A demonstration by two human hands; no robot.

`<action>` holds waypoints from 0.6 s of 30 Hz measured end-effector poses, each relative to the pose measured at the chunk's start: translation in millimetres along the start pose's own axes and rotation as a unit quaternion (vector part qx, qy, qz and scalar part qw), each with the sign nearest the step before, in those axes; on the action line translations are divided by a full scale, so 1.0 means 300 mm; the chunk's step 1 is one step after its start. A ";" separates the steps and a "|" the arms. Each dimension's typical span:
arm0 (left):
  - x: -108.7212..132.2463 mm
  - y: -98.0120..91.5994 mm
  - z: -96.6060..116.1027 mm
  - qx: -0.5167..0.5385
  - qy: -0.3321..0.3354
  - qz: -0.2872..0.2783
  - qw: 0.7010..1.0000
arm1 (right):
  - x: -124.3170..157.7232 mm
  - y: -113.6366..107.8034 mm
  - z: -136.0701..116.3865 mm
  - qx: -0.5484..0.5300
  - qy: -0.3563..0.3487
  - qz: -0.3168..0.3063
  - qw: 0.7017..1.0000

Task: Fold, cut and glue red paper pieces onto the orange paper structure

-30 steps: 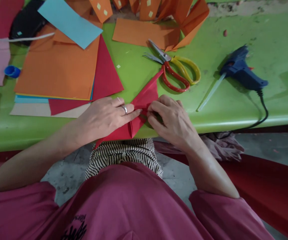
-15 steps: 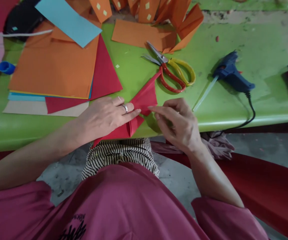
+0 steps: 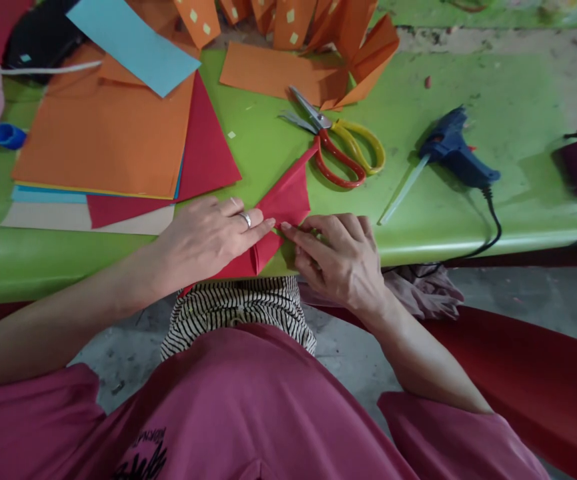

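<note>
A folded piece of red paper (image 3: 288, 199) lies at the table's near edge, one corner hanging over it. My left hand (image 3: 213, 230), with a ring on one finger, rests flat across this paper, fingers stretched out, and presses it down. From the right, my right hand (image 3: 341, 257) meets the fold with its index fingertip at the paper's edge, close to the left fingertips. Its other fingers are curled; the thumb is partly hidden. Beyond the paper's far tip lie open scissors (image 3: 325, 127) with one red and one yellow handle.
A stack of coloured paper (image 3: 103, 140) is at left, with a light blue strip (image 3: 135, 47) on top and a blue cap (image 3: 8, 135) beside it. Orange folded paper pieces (image 3: 288, 70) lie at the back. A blue glue gun (image 3: 455, 147) with its cord stands right on the green table (image 3: 513, 87).
My right hand has moved left and its index fingertip now touches the fold beside my left fingertips. My left hand stays on the red paper. The whole view has shifted slightly.
</note>
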State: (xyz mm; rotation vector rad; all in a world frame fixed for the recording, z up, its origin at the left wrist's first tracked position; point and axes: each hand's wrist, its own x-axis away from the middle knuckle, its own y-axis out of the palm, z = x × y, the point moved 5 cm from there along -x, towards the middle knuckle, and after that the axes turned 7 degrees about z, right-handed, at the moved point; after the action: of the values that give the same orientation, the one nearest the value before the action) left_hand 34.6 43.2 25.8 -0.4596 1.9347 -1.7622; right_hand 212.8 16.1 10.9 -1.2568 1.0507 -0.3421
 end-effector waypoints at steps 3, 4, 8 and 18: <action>0.004 -0.001 0.001 0.001 0.003 0.002 1.000 | 0.011 0.002 -0.003 0.008 0.000 0.011 1.000; 0.006 -0.001 0.001 0.001 0.006 0.004 1.000 | 0.014 0.006 -0.003 0.006 0.006 0.009 1.000; 0.010 -0.006 0.000 0.003 0.008 0.014 1.000 | 0.022 0.020 -0.001 -0.010 0.032 0.016 0.999; 0.028 -0.015 -0.028 0.031 -0.017 0.067 0.997 | 0.022 -0.016 0.029 -0.116 0.085 0.100 0.984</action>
State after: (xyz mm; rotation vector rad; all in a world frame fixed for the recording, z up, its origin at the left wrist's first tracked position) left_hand 22.8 45.1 29.7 -0.3268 1.8373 -1.7122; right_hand 224.5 15.0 11.7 -1.3312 1.3836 -0.1774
